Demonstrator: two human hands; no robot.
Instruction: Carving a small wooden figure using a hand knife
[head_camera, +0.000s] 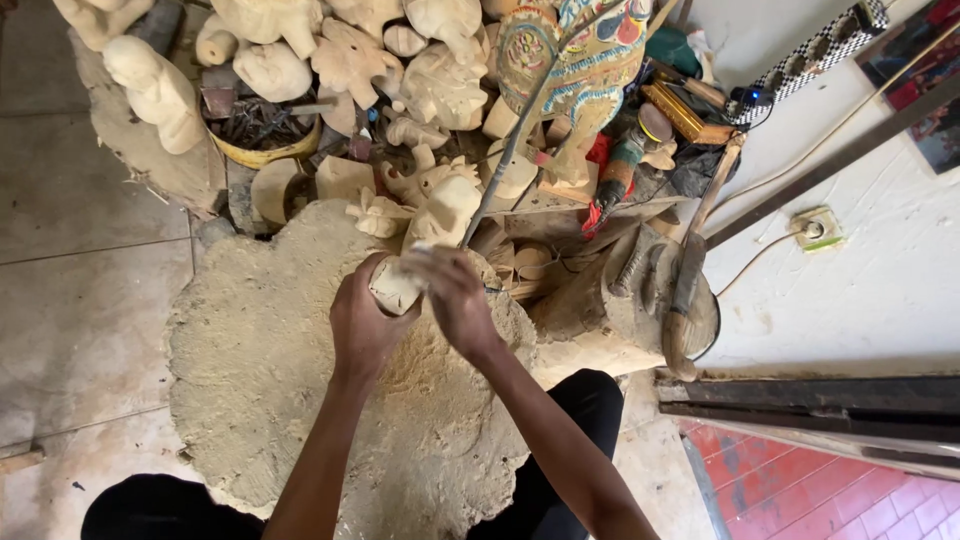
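My left hand (362, 322) grips a small pale wooden carving (394, 288) over a large, sawdust-covered wooden block (260, 370). My right hand (455, 295) is closed around a thin tool pressed against the top of the carving; the tool is mostly hidden by the fingers, so its kind is unclear. Both forearms reach up from the bottom of the view, and my dark-clad knees flank the block.
Several unpainted wooden figures (350, 60) are piled at the back, with a painted colourful carving (585, 60) and a yellow bowl of tools (262, 135). A log with a hatchet (685, 290) stands right. A wall socket (815, 228) and cable lie on the floor.
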